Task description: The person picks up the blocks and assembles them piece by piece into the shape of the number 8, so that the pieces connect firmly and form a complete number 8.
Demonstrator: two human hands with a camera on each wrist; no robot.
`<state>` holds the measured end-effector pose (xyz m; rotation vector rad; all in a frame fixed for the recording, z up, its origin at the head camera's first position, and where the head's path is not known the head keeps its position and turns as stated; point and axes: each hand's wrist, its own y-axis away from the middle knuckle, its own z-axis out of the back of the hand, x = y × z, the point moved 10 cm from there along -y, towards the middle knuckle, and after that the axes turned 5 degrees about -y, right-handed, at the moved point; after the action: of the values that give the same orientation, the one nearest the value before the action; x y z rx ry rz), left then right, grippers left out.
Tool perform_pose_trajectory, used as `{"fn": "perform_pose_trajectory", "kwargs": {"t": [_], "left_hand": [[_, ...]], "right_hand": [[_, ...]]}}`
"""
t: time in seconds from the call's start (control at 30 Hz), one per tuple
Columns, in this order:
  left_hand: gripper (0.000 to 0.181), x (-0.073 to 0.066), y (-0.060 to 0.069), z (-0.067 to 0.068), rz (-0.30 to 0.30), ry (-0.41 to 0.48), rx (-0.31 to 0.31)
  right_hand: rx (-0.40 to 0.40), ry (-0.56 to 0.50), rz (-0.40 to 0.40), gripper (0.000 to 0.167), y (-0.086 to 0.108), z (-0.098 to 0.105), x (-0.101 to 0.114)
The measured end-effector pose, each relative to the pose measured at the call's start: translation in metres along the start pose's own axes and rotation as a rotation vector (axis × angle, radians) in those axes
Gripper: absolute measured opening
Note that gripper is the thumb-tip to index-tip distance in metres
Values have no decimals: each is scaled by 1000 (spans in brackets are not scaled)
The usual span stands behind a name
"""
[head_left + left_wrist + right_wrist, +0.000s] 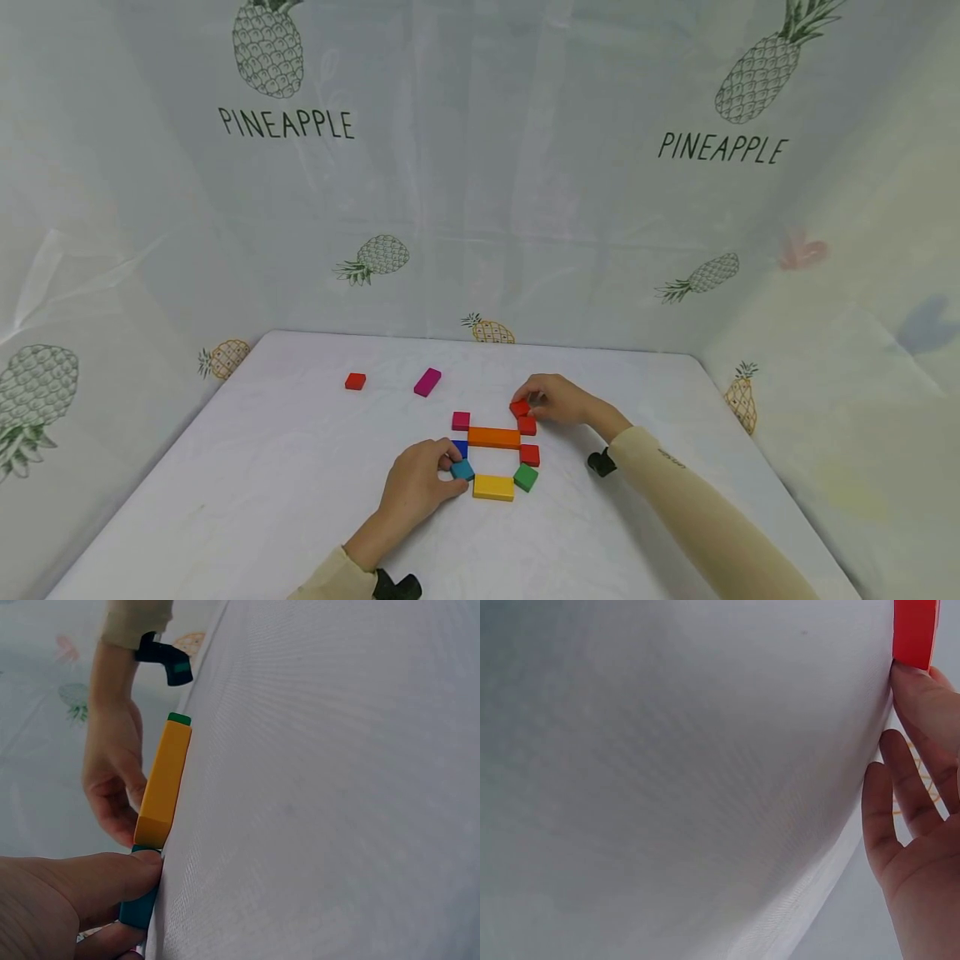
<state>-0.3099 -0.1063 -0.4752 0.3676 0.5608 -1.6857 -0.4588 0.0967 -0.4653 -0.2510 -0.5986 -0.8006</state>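
My left hand [417, 485] pinches a teal block [462, 470] between thumb and fingers at the near left of a block outline. In the left wrist view this teal block [139, 909] touches the end of a yellow block [164, 780]. My right hand [562, 400] holds a red block [519, 408] at the outline's far right, just beyond another red block [527, 426]. An orange bar [493, 437] crosses the middle. A blue block [460, 449], partly hidden by left fingers, a pink block [461, 421], a third red block [529, 455] and a green block [526, 477] complete the outline.
Farther back on the white-covered table [247, 467] lie a loose red block [356, 382] and a magenta block [427, 382]. A pineapple-print curtain [480, 183] encloses the table's back and sides. Each wrist carries a black camera mount [602, 462].
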Motion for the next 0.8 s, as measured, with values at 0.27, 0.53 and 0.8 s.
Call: {"fn": "perform_pose_trajectory", "kwargs": {"t": [0.27, 0.53, 0.8], "left_hand": [[32, 1, 0, -1, -1, -12, -8], [33, 0, 0, 0, -10, -1, -15], [33, -2, 3, 2, -23, 2, -14]], "right_hand": [[-1, 35, 6, 31, 0, -1, 2], [1, 47, -2, 32, -2, -1, -1], [4, 39, 6, 32, -2, -1, 1]]}}
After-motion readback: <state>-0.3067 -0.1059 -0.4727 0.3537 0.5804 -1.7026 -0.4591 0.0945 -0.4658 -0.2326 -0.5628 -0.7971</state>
